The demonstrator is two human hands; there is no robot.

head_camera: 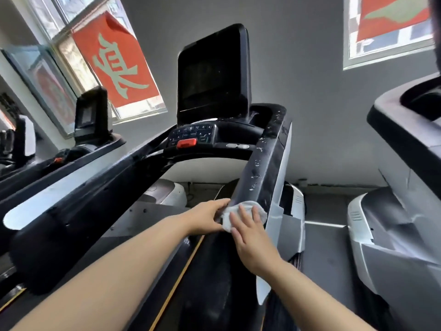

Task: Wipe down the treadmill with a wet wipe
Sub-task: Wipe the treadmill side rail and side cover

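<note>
The black treadmill fills the view, with a dark screen [212, 72] and a button console [191, 137] carrying a red stop key. Its right handrail [265, 161] runs toward me and shows wet streaks and droplets. A white wet wipe [238, 212] is wrapped over the near part of that rail. My left hand [210, 217] holds the wipe's left edge against the inner side of the rail. My right hand [250, 235] lies on top of the wipe with straight fingers pressing it down.
The left handrail [71, 199] stretches along the left. Another treadmill [405, 163] stands close on the right, and a third machine with a small screen [90, 111] on the left. Grey wall and windows with red banners lie ahead.
</note>
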